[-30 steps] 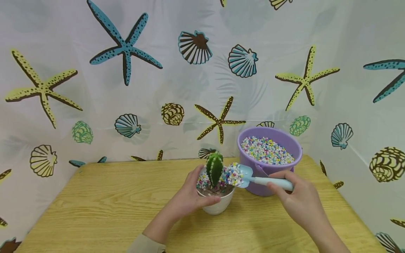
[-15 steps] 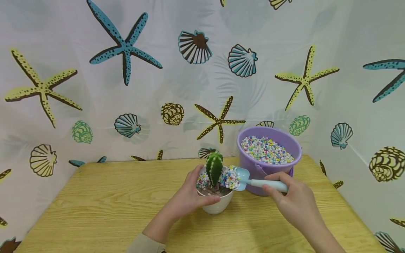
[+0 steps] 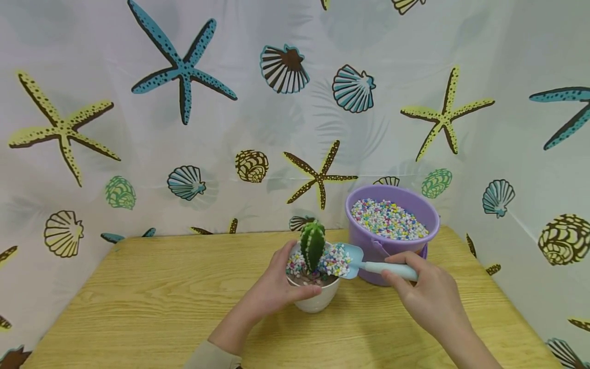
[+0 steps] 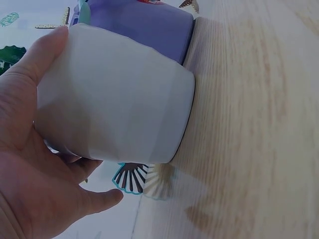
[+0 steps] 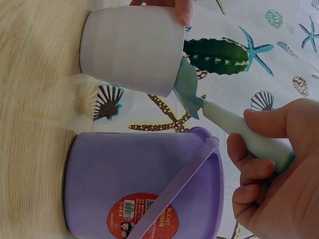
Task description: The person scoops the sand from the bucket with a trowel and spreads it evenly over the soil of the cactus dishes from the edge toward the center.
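A small green cactus (image 3: 312,247) stands upright in a white pot (image 3: 318,300), with colourful pebbles lying around it. My left hand (image 3: 275,287) grips the pot from its left side, thumb at the front rim. Between thumb and fingers of my right hand (image 3: 435,294) is the pale handle of a light blue hand trowel (image 3: 352,260). Its blade bears a heap of small multicoloured pebbles (image 3: 335,260) and sits at the pot's right rim. In the right wrist view the trowel blade (image 5: 187,87) touches or nearly touches the rim.
Just behind and right of the pot, a purple bucket (image 3: 375,256) holds many of the same pebbles (image 3: 389,219); its handle hangs down in front. Both stand on a wooden table (image 3: 175,297). A curtain (image 3: 221,128) printed with starfish and shells rises behind the table.
The right hand and trowel have shifted slightly left and down, bringing the blade's tip further over the pot. The left hand and pot have stayed in place.
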`<state>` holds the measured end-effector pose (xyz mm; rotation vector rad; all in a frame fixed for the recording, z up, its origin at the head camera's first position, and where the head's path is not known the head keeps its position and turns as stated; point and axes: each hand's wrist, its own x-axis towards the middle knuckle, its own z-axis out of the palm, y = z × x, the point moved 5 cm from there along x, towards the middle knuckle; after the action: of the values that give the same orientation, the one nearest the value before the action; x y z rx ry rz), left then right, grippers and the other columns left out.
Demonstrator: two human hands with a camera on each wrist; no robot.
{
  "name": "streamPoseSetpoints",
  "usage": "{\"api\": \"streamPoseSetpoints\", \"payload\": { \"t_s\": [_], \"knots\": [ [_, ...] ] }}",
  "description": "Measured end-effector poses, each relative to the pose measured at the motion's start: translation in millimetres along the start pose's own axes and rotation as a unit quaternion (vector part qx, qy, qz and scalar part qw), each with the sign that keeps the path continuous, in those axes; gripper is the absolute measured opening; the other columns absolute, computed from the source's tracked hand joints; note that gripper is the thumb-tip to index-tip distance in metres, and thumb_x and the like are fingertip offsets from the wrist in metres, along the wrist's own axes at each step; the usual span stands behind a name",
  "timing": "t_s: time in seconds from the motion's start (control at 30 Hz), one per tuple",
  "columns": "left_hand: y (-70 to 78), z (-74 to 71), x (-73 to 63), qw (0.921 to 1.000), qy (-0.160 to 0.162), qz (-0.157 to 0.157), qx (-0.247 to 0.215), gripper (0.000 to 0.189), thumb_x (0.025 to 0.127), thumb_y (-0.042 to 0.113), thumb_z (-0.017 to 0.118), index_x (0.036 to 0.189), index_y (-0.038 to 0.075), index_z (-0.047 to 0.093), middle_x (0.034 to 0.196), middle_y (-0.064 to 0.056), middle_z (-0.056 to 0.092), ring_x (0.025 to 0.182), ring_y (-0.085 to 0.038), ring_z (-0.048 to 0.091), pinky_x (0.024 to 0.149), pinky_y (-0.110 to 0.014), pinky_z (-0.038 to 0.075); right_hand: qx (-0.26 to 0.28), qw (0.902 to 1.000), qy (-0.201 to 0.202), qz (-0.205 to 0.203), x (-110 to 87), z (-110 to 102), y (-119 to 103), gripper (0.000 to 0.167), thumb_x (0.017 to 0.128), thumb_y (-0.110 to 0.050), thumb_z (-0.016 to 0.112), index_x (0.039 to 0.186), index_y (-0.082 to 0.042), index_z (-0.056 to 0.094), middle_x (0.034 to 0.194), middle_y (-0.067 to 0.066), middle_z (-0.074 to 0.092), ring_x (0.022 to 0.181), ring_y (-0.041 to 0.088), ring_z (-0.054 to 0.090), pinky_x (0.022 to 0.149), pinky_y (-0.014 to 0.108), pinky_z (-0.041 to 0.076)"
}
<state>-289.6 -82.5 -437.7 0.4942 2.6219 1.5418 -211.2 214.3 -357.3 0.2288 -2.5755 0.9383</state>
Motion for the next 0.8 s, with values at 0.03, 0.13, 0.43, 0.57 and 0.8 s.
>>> {"api": "streamPoseSetpoints", "payload": {
  "t_s": [0.03, 0.13, 0.43, 0.57, 0.8],
  "knots": [
    [0.4, 0.1, 0.1, 1.0000, 0.002, 0.001, 0.002, 0.128, 0.082, 0.049, 0.098, 0.177, 0.011, 0.020, 0.175, -0.025, 0.026, 0.157, -0.049, 0.034, 0.125, -0.069, 0.032, -0.001, 1.0000, 0.002, -0.002, -0.2, -0.1, -0.3, 0.015, 0.100, -0.024, 0.086, 0.113, -0.019, 0.080, 0.075, -0.008, 0.064, 0.065, 0.014, 0.054, 0.062, 0.034, 0.044],
    [1.0, 0.9, 0.3, 0.9999, 0.009, 0.000, 0.005, 0.128, 0.081, 0.048, 0.098, 0.176, 0.011, 0.021, 0.174, -0.025, 0.027, 0.156, -0.049, 0.036, 0.124, -0.069, 0.033, -0.005, 0.9999, 0.007, -0.008, -0.8, -0.1, -1.0, 0.015, 0.100, -0.024, 0.086, 0.113, -0.019, 0.080, 0.077, -0.008, 0.065, 0.066, 0.014, 0.054, 0.062, 0.034, 0.044],
    [4.5, 5.0, -2.4, 0.9992, 0.037, -0.013, 0.001, 0.129, 0.080, 0.050, 0.100, 0.175, 0.010, 0.022, 0.171, -0.027, 0.031, 0.153, -0.050, 0.041, 0.123, -0.069, 0.036, -0.024, 0.9988, 0.028, -0.031, -2.0, -0.5, -5.7, 0.017, 0.097, -0.021, 0.088, 0.113, -0.017, 0.080, 0.087, -0.005, 0.074, 0.070, 0.015, 0.057, 0.065, 0.037, 0.046],
    [5.5, 7.0, -3.6, 0.9987, 0.048, -0.018, -0.004, 0.130, 0.080, 0.050, 0.100, 0.175, 0.009, 0.022, 0.171, -0.027, 0.030, 0.152, -0.048, 0.042, 0.123, -0.068, 0.036, -0.038, 0.9974, 0.042, -0.044, -2.4, -0.8, -7.3, 0.019, 0.096, -0.021, 0.089, 0.113, -0.017, 0.081, 0.092, -0.002, 0.077, 0.072, 0.015, 0.060, 0.065, 0.039, 0.047],
    [8.0, 10.9, -6.7, 0.9972, 0.071, -0.021, -0.004, 0.129, 0.080, 0.050, 0.100, 0.174, 0.007, 0.023, 0.170, -0.028, 0.031, 0.152, -0.048, 0.043, 0.123, -0.066, 0.037, -0.051, 0.9948, 0.062, -0.063, -2.9, -1.2, -8.8, 0.020, 0.095, -0.021, 0.090, 0.112, -0.018, 0.082, 0.096, -0.001, 0.080, 0.076, 0.015, 0.066, 0.064, 0.039, 0.049]
  ]
}}
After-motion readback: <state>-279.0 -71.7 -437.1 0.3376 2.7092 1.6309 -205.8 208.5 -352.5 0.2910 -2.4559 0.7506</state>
